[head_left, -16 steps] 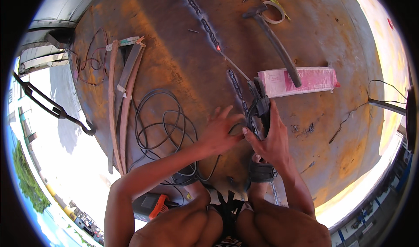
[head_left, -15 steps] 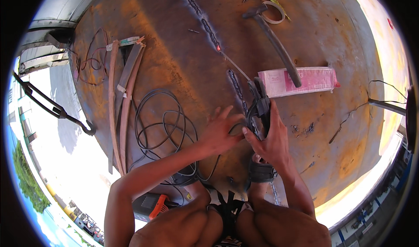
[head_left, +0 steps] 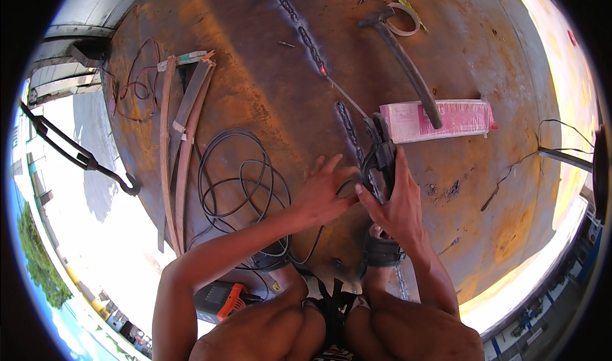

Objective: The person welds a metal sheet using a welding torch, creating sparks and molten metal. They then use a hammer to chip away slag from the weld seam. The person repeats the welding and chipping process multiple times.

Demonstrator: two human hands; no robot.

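My right hand [head_left: 400, 209] is wrapped round a dark electrode holder [head_left: 384, 158]. From its jaws a thin welding electrode [head_left: 350, 98] slants up and left, its tip at a small red-glowing spot on a rough weld seam [head_left: 298, 23]. The seam runs across a rusty steel plate [head_left: 268, 93]. Left of the holder, my left hand [head_left: 324, 194] hovers with fingers spread and nothing in it. Its fingertips are close to a loop of dark cable beside the holder; whether they touch it I cannot tell.
A hammer [head_left: 408, 68] lies with its handle over a pink-and-white box [head_left: 440, 120], near a tape ring [head_left: 414, 26]. Coiled black cable [head_left: 239, 176] and wooden strips [head_left: 187, 151] lie to the left. An orange-and-black machine [head_left: 223, 300] sits beside my leg.
The view has shifted very slightly. Both hands and the electrode holder keep their places, and the electrode tip is still at the glowing spot.
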